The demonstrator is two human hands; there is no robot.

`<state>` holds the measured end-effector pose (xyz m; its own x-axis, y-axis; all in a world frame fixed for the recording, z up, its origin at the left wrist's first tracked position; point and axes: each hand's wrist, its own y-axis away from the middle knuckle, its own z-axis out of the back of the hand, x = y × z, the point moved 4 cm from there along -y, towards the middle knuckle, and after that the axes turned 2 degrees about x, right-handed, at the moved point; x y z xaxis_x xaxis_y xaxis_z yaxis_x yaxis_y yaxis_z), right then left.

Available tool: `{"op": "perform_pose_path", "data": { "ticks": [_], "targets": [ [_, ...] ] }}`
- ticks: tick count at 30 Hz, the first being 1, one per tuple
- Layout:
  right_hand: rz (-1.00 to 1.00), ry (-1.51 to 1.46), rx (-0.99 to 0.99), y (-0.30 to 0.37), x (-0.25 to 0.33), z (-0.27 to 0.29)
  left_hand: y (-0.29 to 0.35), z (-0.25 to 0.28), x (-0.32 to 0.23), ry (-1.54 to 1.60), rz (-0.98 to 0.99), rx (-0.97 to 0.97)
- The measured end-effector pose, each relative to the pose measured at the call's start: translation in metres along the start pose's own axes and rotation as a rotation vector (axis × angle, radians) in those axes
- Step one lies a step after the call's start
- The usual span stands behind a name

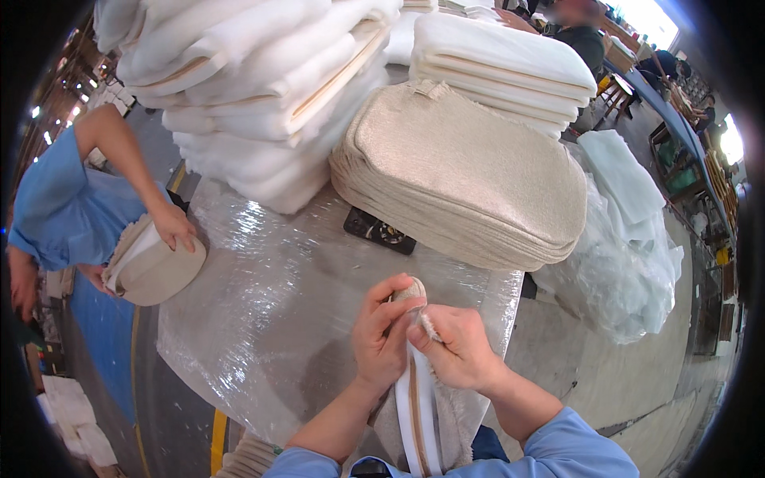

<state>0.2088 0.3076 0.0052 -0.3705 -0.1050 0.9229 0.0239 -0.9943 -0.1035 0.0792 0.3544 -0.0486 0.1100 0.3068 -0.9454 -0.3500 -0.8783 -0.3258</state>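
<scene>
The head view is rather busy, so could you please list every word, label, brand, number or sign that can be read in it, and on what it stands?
None: no text can be read in this view.
Black item on the plastic-covered table: pale marks, too small to make out.
Beige piece in the person's hands and beige stack: no lettering visible.
Background: too small and blurred to read.

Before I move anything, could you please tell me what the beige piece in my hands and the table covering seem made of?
Beige piece: probably soft cloth, matte, with a fuzzy, pile-like edge; its white, tan-striped band looks like smooth fabric. Table covering: likely clear plastic film, glossy, given its streaky highlights and wrinkles.
</scene>
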Motion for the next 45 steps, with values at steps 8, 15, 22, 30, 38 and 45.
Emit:
{"op": "perform_pose_path", "data": {
  "ticks": [8, 15, 22, 30, 38, 45],
  "targets": [
    [0.34, 0.23, 0.136, -0.001, 0.011, -0.01, 0.02, 0.002, 0.011, 0.027, -0.039, -0.168],
    [0.223, -0.351, -0.098, -0.034, -0.041, 0.005, 0.022, 0.018, 0.002, -0.015, 0.005, -0.172],
    [-0.001, -0.589, -0.093, -0.047, -0.079, -0.046, 0.024, 0.025, 0.006, -0.059, 0.044, -0.186],
    [-0.32, -0.878, -0.169, -0.037, -0.103, -0.059, 0.015, 0.011, 0.008, 0.06, 0.08, -0.142],
    [0.461, -0.788, -0.308, -0.028, 0.055, 0.004, -0.006, -0.003, -0.142, 0.333, -0.523, 0.122],
    [0.58, -0.583, -0.417, 0.013, 0.104, 0.009, 0.024, -0.005, -0.195, 0.319, -0.056, -0.065]
  ]
}}
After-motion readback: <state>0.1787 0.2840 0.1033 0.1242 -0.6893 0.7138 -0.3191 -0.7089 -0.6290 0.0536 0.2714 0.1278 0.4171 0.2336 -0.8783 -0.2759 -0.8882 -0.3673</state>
